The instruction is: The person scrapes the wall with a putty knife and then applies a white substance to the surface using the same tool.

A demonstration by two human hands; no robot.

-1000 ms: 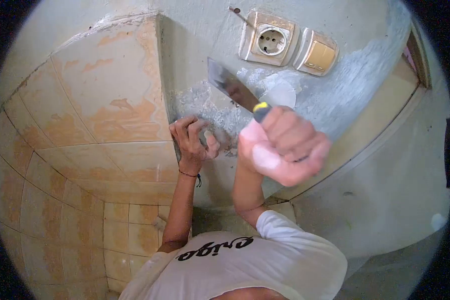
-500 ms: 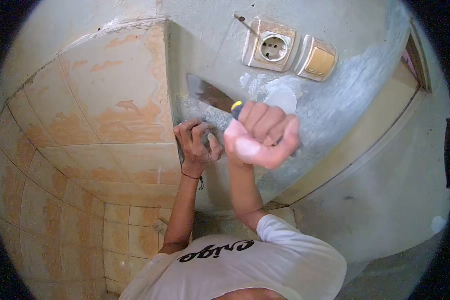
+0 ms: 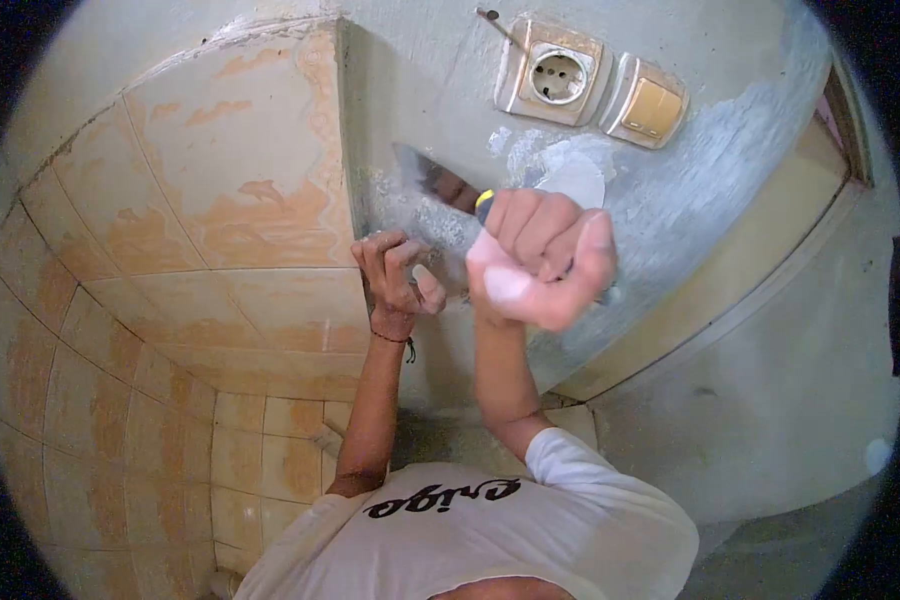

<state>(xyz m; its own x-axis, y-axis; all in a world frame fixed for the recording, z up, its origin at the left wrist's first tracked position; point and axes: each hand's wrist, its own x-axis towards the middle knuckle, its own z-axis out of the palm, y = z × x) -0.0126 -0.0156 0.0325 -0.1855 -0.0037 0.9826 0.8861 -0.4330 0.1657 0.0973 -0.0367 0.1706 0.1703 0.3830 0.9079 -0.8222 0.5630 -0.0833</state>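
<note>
My right hand (image 3: 542,255) is closed in a fist round the handle of a putty knife (image 3: 438,182). A yellow band shows where its handle meets the wide metal blade, which points up and left in front of the wall. Rough, pale, scraped plaster (image 3: 448,232) lies below the blade. My left hand (image 3: 400,272) is close to the tiled corner, its fingers bent and apart with the thumb out, and I see nothing held in it. White filler (image 3: 575,170) is smeared on the wall behind my right hand.
A socket (image 3: 557,77) and a light switch (image 3: 652,110) sit above the filler, with a nail (image 3: 488,16) by the socket. Orange-patterned tiles (image 3: 240,150) cover the left side. A door frame (image 3: 760,270) runs down the right.
The view has shifted slightly, so the wall appears a little higher and further right. My right hand still grips the putty knife, and my left hand stays by the tile edge.
</note>
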